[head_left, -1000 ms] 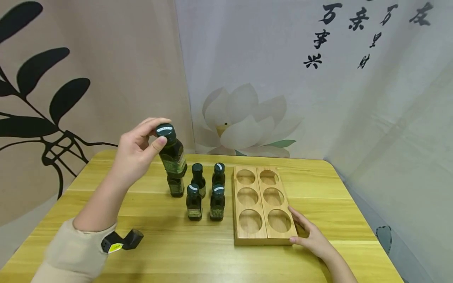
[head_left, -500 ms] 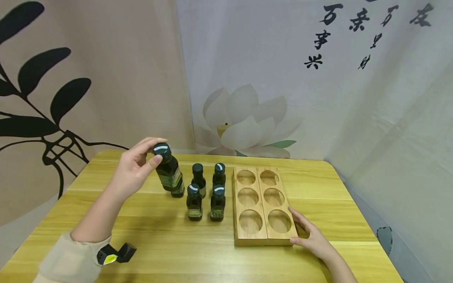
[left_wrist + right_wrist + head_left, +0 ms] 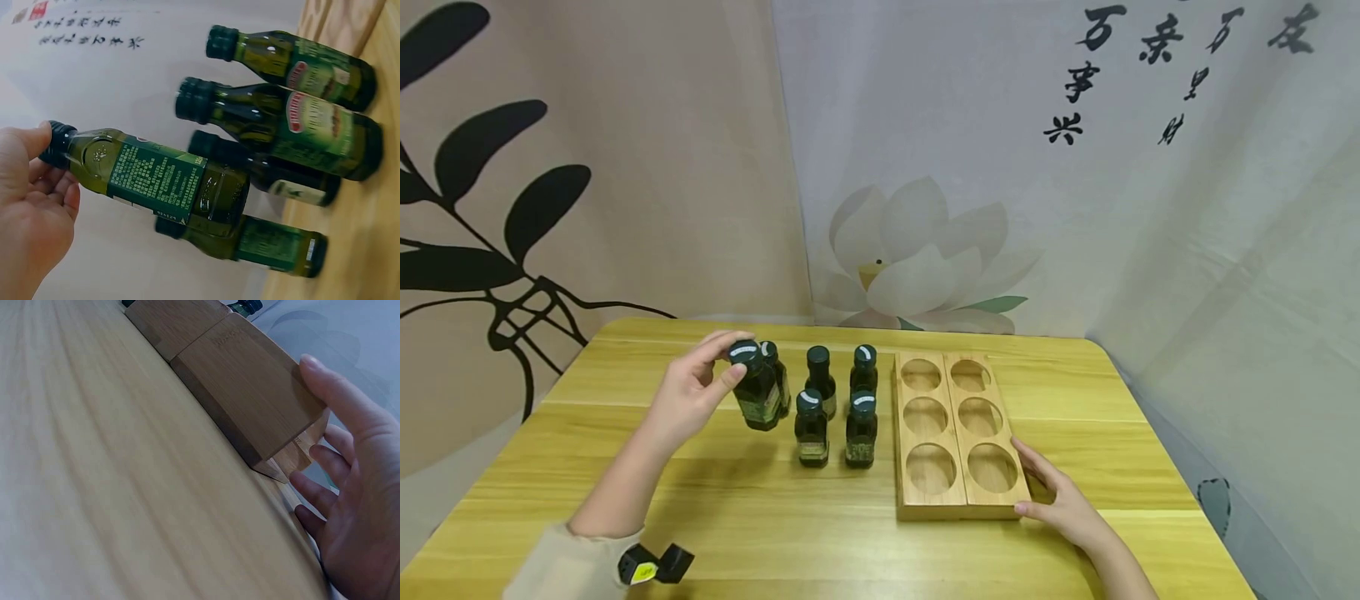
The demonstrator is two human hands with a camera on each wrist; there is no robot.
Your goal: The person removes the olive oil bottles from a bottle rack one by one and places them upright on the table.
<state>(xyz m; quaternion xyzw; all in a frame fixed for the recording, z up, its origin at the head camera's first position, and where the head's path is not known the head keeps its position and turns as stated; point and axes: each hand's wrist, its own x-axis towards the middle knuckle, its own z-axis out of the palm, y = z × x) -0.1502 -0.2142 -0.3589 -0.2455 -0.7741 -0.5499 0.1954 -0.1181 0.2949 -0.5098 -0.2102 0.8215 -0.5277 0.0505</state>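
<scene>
My left hand (image 3: 688,396) pinches the dark cap of a green glass olive oil bottle (image 3: 156,178) between thumb and fingers. In the left wrist view its base appears to be above the table. Another bottle (image 3: 778,379) stands right behind it, partly hidden in the head view. More dark-capped bottles (image 3: 811,437) stand upright to the right. At the right, a wooden holder (image 3: 957,475) with two rows of round holes lies flat. My right hand (image 3: 1063,500) touches its near right corner, thumb on the front face and fingers at the right side, as the right wrist view (image 3: 369,487) shows.
The wooden table (image 3: 790,542) ends at a hanging cloth backdrop (image 3: 925,125) printed with a lotus, leaves and characters. A wrist camera (image 3: 655,565) is strapped to the left sleeve (image 3: 572,567).
My left hand has lowered the olive oil bottle it holds, bringing it in front and to the left of the rear bottle. The right hand and the holder have stayed in place.
</scene>
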